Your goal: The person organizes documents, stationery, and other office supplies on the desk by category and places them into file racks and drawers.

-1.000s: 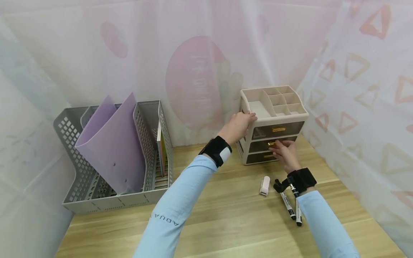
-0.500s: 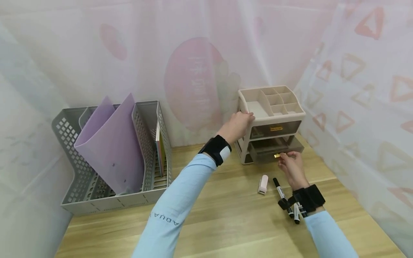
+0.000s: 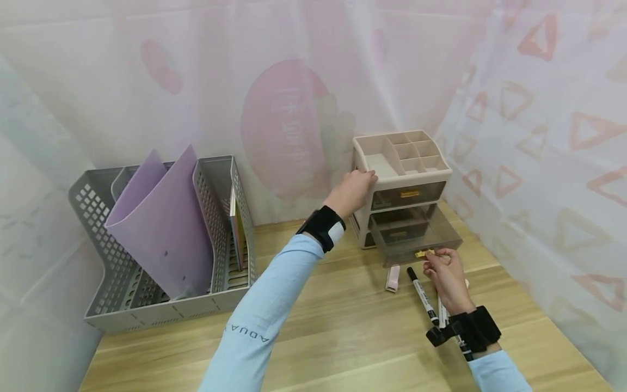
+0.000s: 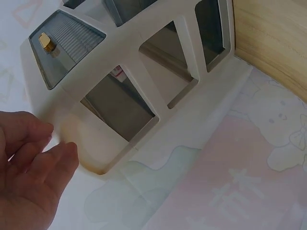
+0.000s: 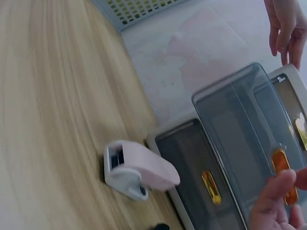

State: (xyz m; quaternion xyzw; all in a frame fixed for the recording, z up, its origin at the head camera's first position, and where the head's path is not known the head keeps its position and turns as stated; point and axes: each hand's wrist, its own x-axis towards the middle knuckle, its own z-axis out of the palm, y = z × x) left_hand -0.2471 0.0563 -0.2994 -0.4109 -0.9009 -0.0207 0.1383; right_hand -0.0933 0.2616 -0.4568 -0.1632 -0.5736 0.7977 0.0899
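A beige desktop drawer organizer (image 3: 413,181) with gold handles stands at the back right. My left hand (image 3: 351,191) grips its upper left edge; in the left wrist view, thumb and fingers close on the corner. The smoky, see-through middle drawer (image 3: 399,258) is pulled out, and nothing shows inside it. With thumb and fingertips, my right hand (image 3: 448,277) pinches that drawer's gold handle (image 5: 279,162). The top and bottom drawers are closed. Just before the organizer lies a small pink and white stapler (image 5: 148,167). Black-capped markers (image 3: 422,296) lie beside and partly under my right wrist.
On the left of the wooden table (image 3: 323,326) stands a grey perforated file rack (image 3: 161,316). It holds a lilac folder (image 3: 166,234) and a few thin books (image 3: 237,231). Printed curtains (image 3: 294,32) hang behind and along both sides.
The middle drawer has slid from closed to well out, drawn toward me by my right hand on its handle. My left hand has kept its grip on the organizer's edge.
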